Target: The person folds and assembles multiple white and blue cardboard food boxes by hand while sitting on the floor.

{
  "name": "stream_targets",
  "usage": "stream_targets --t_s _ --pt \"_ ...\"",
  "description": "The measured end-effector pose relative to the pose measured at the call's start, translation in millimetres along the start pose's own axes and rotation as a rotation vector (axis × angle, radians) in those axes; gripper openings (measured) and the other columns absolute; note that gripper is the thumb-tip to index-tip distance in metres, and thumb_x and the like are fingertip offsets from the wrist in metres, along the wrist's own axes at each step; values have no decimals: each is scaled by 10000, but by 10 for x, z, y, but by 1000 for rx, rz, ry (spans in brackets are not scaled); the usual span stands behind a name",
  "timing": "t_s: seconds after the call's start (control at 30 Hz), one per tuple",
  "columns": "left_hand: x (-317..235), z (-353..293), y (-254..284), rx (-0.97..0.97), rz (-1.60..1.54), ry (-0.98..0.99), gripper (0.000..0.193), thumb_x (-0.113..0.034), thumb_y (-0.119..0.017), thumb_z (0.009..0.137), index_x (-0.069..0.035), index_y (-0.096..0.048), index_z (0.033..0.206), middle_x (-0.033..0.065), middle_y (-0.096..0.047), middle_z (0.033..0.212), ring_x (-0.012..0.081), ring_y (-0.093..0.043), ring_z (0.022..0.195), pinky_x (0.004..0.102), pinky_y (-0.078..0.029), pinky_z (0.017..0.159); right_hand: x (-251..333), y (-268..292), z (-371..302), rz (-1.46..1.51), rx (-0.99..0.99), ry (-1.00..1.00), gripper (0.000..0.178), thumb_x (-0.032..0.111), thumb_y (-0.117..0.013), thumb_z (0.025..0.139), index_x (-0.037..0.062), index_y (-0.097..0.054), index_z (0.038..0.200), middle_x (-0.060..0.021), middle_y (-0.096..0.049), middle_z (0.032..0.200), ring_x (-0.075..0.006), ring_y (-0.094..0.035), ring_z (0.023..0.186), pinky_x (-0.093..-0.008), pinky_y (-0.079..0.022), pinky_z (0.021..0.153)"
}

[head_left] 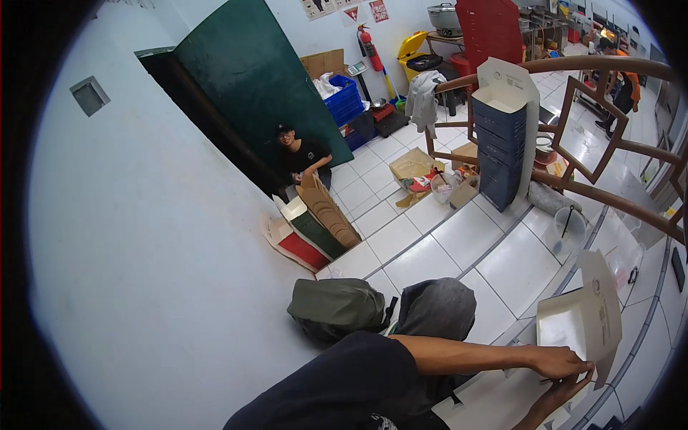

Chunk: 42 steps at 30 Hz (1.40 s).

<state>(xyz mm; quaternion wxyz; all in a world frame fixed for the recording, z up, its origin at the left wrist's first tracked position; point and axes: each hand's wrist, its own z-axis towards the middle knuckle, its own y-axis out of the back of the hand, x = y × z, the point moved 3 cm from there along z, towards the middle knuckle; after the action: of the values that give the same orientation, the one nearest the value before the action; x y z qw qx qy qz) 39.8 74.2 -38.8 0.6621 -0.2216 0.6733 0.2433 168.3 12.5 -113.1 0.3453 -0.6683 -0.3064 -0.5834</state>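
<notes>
An opened-up cardboard box (599,319), white inside with a raised pale lid flap, stands on the tiled steps at the lower right. My left hand (560,362) reaches across from the left and closes its fingers on the near corner of this box. Just below, my right hand (555,398) comes up from the lower edge and pinches the same corner, its fingertips meeting those of the left. Part of the right hand and what lies under the fingers are hidden. A pale cardboard piece (487,401) lies beneath my forearms.
A stack of dark blue boxes (498,161) stands on the steps beside a brown railing (609,64). Red and green stacked boxes (304,247) lean near the wall. A green bag (337,304) sits by my knee. A person (304,154) crouches by the green door; another (622,89) stands far right.
</notes>
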Motion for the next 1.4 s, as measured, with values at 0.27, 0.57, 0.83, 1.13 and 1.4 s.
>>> stream_targets --t_s 0.27,0.57,0.83,1.13,1.4 --pt "-163 -67 348 -364 199 -306 309 -238 -498 883 57 -541 963 209 -583 883 346 -567 802 391 -453 734 413 180 -279 -141 64 213 480 319 -461 890 56 -353 1277 -115 -445 1215 -224 -457 1109 -359 -347 924" --pt "82 22 699 -410 181 150 729 -500 -490 846 23 -306 1320 265 -437 1257 376 -420 1188 401 -318 1005 570 241 -295 -266 -16 234 422 281 -462 893 43 -382 1232 -131 -472 1163 -243 -481 1063 -375 -372 900" --pt "189 152 361 -237 -273 -22 684 -279 -472 867 -76 -112 1412 271 -452 1185 366 -466 1075 384 -352 932 644 171 -268 -308 0 258 370 248 -464 897 32 -408 1192 -145 -496 1117 -260 -503 1022 -389 -393 879" --pt "234 129 180 -504 -99 262 537 -248 -516 850 -141 -217 1284 243 -447 1091 412 -518 985 459 -424 825 770 23 -221 -333 -15 276 313 210 -465 901 19 -437 1147 -161 -524 1066 -280 -527 975 -404 -417 855" --pt "199 409 -33 -534 -121 -47 363 -133 -466 891 -106 -301 1213 210 -428 1075 412 -525 936 467 -431 774 955 18 -147 -405 -44 317 264 177 -466 904 8 -463 1107 -175 -548 1020 -297 -549 934 -418 -439 833"
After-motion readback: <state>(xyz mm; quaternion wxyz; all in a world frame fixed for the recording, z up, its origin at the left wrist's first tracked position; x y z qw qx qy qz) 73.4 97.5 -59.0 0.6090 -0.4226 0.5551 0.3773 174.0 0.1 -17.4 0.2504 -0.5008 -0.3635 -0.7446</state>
